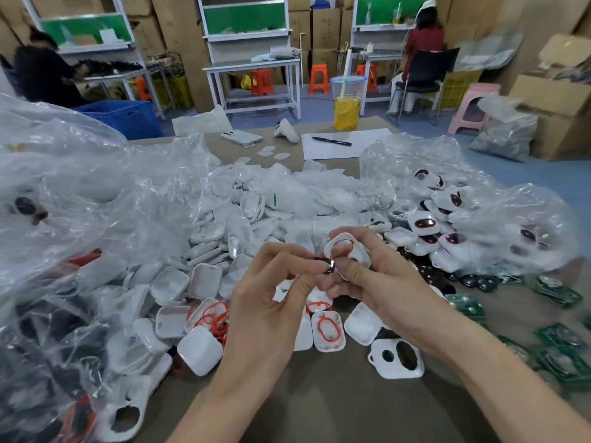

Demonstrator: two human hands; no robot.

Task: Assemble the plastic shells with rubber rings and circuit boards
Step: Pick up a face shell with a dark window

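The shell (363, 254) was up off the table (319, 404), held just right of centre with its open side tipped toward the camera. A red rubber ring (339, 240) sat around its opening. The right hand (383, 282) had its fingers and thumb curled round the shell's edges.

Right at the shell's lower-left edge was a small dark piece (323, 262), pinched between the thumb and fingertips of the left hand (271, 292). Honestly couldn't tell if it was touching the rim or just beside it, or whether it was a board or a lens.

So I'd say the next move was a short push rightward and up into the opening, with the left hand doing the travelling.

Spare green circuit boards (559, 346) lay well off to the right, and loose shells (204, 276) were piled behind.
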